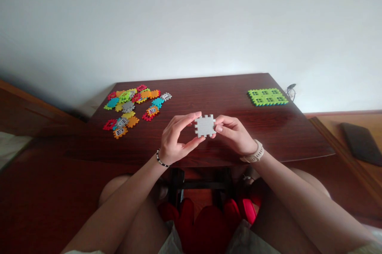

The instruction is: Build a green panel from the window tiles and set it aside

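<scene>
A grey square interlocking tile (205, 126) with notched edges is held up above the near part of the table, its flat face toward me. My left hand (180, 132) grips it from the left, thumb at the lower edge and fingers at the upper edge. On the other side, my right hand (234, 132) pinches the tile's right edge between thumb and fingers. To the right lies a green assembled panel (267, 97) with window openings and a blue layer along its bottom edge. Loose coloured tiles (128, 107) are heaped at the left, some with window inserts.
The dark brown table (205, 91) stands against a pale wall (191, 23). A black cable (291, 89) is by its right edge. Past that side, a dark flat object (361, 142) lies on a wooden surface. Red slippers or cushions (209, 222) show below, between the legs.
</scene>
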The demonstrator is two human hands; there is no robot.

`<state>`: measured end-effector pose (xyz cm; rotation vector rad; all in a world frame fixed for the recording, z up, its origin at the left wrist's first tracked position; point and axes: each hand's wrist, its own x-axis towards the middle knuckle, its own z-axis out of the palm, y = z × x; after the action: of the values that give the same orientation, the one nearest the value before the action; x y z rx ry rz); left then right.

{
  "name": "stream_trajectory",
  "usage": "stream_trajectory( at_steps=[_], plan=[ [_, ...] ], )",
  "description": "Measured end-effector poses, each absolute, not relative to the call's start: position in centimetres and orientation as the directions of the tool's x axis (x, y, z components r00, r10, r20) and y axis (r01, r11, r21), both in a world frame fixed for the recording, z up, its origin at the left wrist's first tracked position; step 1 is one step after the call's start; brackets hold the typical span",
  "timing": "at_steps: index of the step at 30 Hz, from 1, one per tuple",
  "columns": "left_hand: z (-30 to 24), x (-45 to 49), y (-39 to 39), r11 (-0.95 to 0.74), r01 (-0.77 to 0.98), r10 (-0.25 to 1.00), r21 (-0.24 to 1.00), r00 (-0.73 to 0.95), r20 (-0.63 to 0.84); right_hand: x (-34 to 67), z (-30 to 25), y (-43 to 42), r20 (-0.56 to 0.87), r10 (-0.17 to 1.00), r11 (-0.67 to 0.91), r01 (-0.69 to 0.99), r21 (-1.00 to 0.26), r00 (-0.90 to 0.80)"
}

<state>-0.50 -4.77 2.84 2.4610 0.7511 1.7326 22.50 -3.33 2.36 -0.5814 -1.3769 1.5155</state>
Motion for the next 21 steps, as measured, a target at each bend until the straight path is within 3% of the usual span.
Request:
stream_trajectory(
  at_steps=[21],
  plan=[
    [4.4,-0.3,-5.8,-0.904,0.321,0.374,0.281,0.278,0.885,22.8,2.3,-3.3,0.298,0.831,0.174,-0.289,-0.941,-0.470]
  ],
)
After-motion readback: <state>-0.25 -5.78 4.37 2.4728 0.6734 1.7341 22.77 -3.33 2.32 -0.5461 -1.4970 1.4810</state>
